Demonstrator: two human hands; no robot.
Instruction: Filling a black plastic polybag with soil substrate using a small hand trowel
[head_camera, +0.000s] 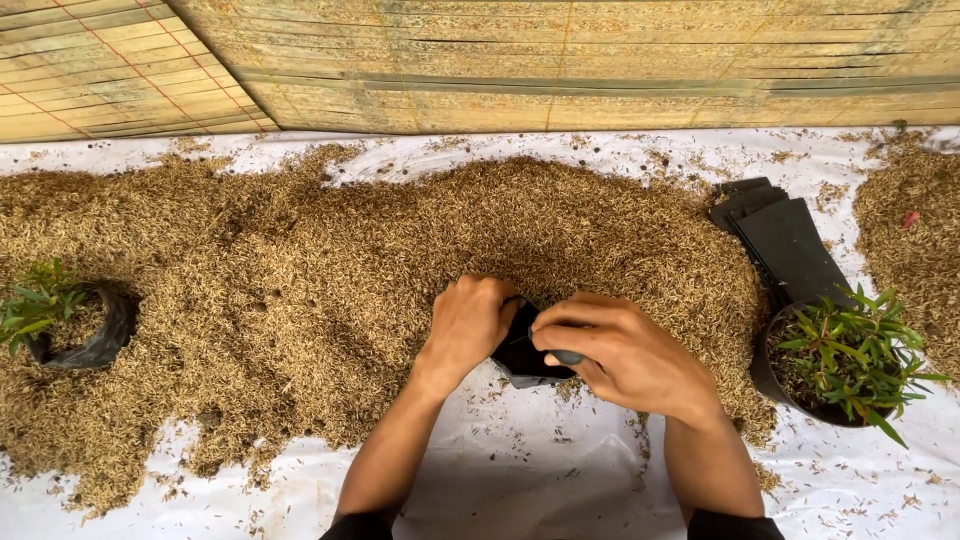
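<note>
A small black plastic grow bag (522, 355) sits at the near edge of a wide heap of brown husk mix (330, 270). My left hand (468, 322) grips the bag's left rim with curled fingers. My right hand (615, 352) pinches the right rim, fingers bent over the bag's mouth. Both hands meet over the bag and hide most of it; what is inside cannot be seen.
A white plastic sheet (520, 470) covers the ground. A potted green seedling (845, 360) stands at right, beside a stack of flat black bags (785, 240). Another seedling bag (70, 325) rests in the husk at left. A bamboo mat wall (560, 60) runs behind.
</note>
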